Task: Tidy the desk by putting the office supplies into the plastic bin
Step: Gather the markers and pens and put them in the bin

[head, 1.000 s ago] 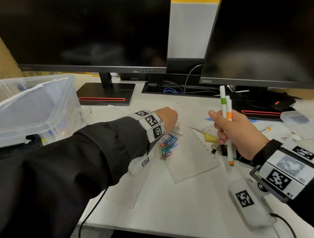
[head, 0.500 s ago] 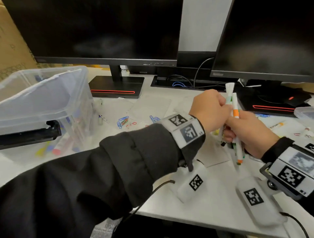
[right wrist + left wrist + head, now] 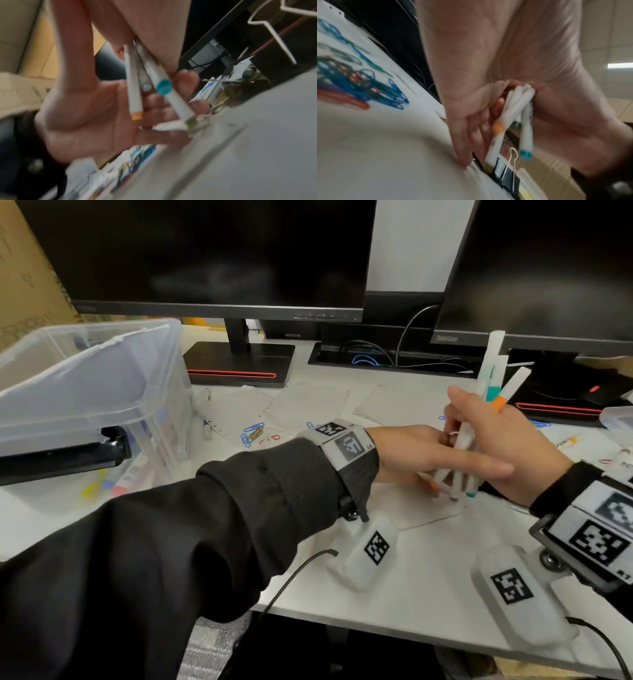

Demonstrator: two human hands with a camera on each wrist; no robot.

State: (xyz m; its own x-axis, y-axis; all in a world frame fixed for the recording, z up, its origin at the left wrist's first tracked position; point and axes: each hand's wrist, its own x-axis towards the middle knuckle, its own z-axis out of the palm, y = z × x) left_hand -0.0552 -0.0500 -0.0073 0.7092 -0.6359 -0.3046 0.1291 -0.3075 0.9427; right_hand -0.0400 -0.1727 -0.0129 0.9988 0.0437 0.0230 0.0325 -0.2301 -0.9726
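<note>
- White desk (image 3: 428, 583) under two dark monitors (image 3: 205, 251), loose paper sheets (image 3: 301, 405) spread across it.
- Your right hand (image 3: 507, 440) is closed round a bunch of white marker pens with orange and teal bands (image 3: 493, 378); upper ends fan out in front of the right monitor, lower tips point down near the desk.
- Left wrist view: same pens (image 3: 515, 108) wedged in the right fist, orange band and teal cap showing.
- Your left hand (image 3: 421, 453) reaches across under the right hand with fingers stretched out; fingertips (image 3: 464, 161) press down on the paper, nothing clearly held.
- Black binder clip with silver wire handles (image 3: 506, 174) sits just beside those fingertips.
- Clear plastic bin with black handle (image 3: 102, 392) stands at the far left of the desk, well apart from both hands; coloured items blur through its wall.
- Pile of coloured paper clips (image 3: 251, 434) lies on paper between bin and hands.
</note>
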